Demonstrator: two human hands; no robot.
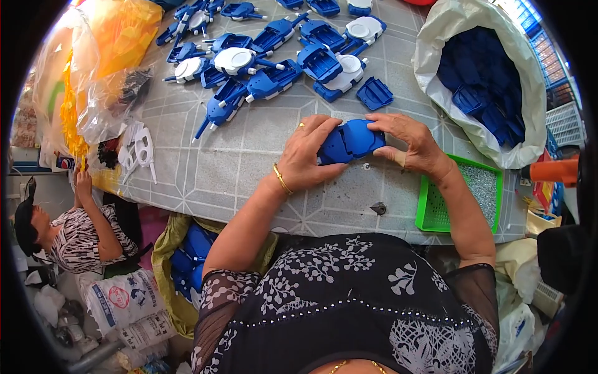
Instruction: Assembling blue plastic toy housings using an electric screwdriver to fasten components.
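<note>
Between my two hands, just above the grey patterned tabletop, is a blue plastic toy shell (352,141), made of what look like two pieces with a dark gap between them. My left hand (311,149) closes on its left end, fingers on the far edge and thumb along the near one. Its right end is gripped by my right hand (408,140), with fingers on top and the thumb below. The underside of the shell is hidden. Beyond it lies a loose blue plastic cover (375,93).
Blue-and-white toy assemblies with barrels (233,60) are piled at the back. A white sack (430,37) of blue parts stands at right, near a green basket (427,212) of small metal pieces and an orange-handled tool (553,171). At left, another person (81,234) works beside yellow plastic bags (134,31).
</note>
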